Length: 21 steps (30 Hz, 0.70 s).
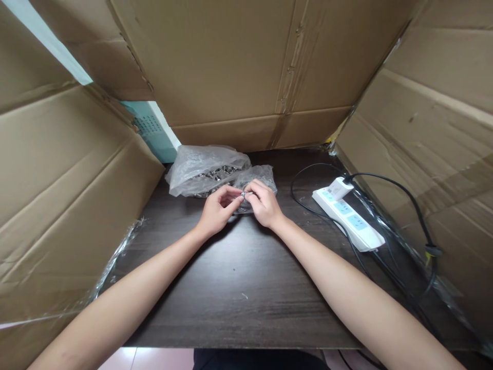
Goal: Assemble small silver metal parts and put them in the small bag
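Observation:
My left hand (pixel 216 209) and my right hand (pixel 265 205) meet over the table, each pinching with thumb and fingertips. Between them is a small shiny metal piece (pixel 243 194), which seems to have a thin curved or ring-like part; its exact kind is too small to tell. Just behind my left hand lies a larger clear plastic bag (pixel 200 156), its mouth showing many small metal parts (pixel 219 173). A smaller plastic bag (pixel 265 176) lies right behind and under my fingertips, partly hidden by them.
A white power strip (pixel 360 226) with a plugged-in adapter (pixel 339 188) lies on the right, black cables (pixel 408 192) looping around it. Cardboard walls (pixel 231 61) enclose the dark wooden table (pixel 231 298) at the back and both sides. A pale green box (pixel 152 128) shows at the back left.

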Each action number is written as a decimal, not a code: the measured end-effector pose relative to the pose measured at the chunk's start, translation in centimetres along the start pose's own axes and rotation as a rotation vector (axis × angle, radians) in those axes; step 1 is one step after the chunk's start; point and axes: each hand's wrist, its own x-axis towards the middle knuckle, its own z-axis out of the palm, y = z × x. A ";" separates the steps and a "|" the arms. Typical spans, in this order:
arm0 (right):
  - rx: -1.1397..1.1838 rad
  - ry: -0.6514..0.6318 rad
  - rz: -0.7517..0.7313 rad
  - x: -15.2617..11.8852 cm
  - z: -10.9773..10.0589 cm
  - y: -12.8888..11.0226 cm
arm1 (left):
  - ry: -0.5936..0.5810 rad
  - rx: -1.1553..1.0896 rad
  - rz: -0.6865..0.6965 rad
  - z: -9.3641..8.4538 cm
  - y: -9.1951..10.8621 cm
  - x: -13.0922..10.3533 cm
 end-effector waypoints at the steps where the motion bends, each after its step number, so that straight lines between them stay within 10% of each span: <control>1: 0.004 0.004 -0.004 0.0 0.0 0.0 | -0.002 0.001 0.001 0.0 0.0 0.0; 21: 0.002 0.003 0.005 0.0 0.1 0.1 | 0.002 -0.001 -0.005 0.0 0.1 0.1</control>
